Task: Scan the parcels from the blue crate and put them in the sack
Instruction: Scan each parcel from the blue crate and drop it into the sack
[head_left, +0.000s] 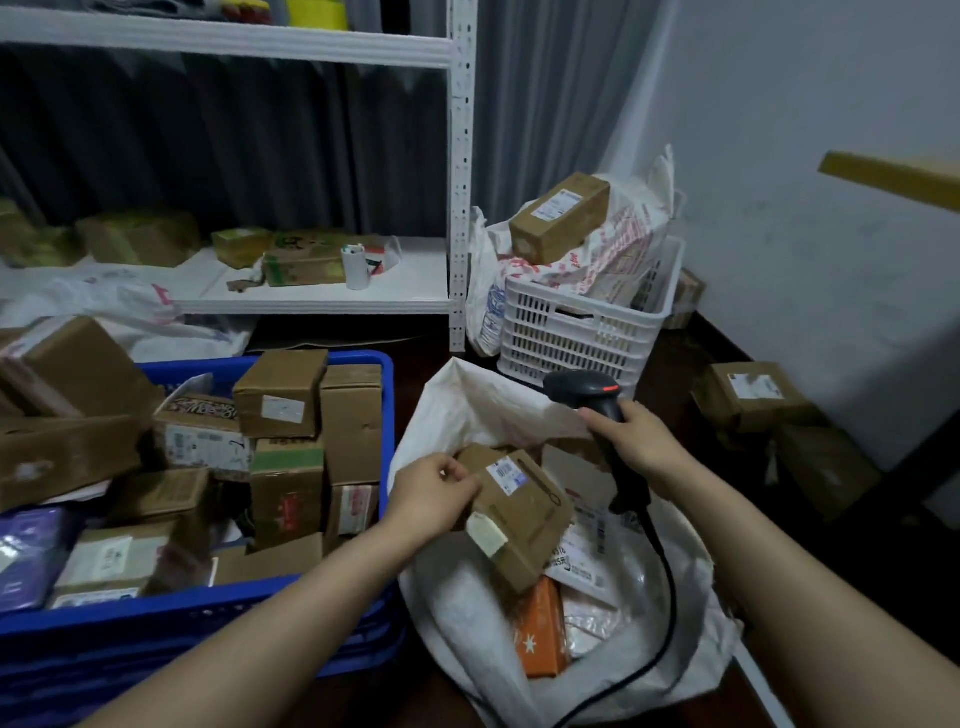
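Head view: one blue crate (208, 608) holding at least ten parcels (280, 395) sits at 9 o'clock of one white sack (467, 405). Left hand (431, 493) pinches one brown parcel (524, 509) by its edge over the sack mouth — right hand (634, 436), fingers wrapped tight, grips one black scanner (582, 389) at 1 o'clock of that parcel.

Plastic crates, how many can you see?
2: the blue crate on the left, and the white crate behind the sack. I see no others.

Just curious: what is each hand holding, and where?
The left hand grips a brown parcel by its left edge; the right hand grips the scanner by its handle.
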